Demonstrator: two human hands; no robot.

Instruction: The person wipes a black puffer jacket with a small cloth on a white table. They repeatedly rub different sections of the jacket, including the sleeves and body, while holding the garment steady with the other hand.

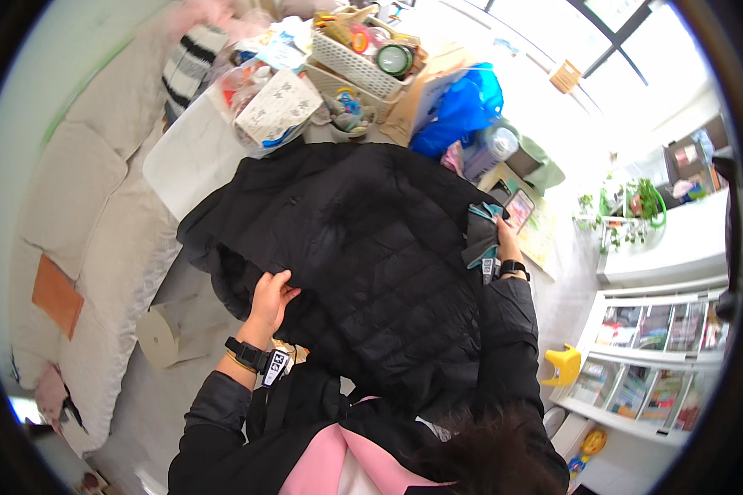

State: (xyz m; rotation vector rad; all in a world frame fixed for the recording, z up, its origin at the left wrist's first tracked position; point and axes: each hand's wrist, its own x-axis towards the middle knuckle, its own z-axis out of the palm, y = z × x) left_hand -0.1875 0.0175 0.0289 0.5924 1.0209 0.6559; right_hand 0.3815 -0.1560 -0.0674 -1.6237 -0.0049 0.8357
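A black quilted puffer jacket (371, 247) lies spread before me across a pale table (189, 151). My left hand (272, 300) is at the jacket's near left edge, with thumb and forefinger pinched together on the black fabric. At the jacket's right side, my right hand (508, 241) holds a grey cloth with teal edging (483, 235), folded or bunched. A phone (520, 210) lies just beyond the right hand, on a patterned board. Both wrists bear black straps with small tags. Part of the jacket near my body merges with my dark sleeves.
White baskets (356, 68) of odds and ends, a patterned box (278, 108), a blue plastic bag (458, 114) and a spray can (492, 151) stand along the far side. A beige sofa (93, 204) is at left, a yellow stool (562, 365) and white shelves (644, 356) at right.
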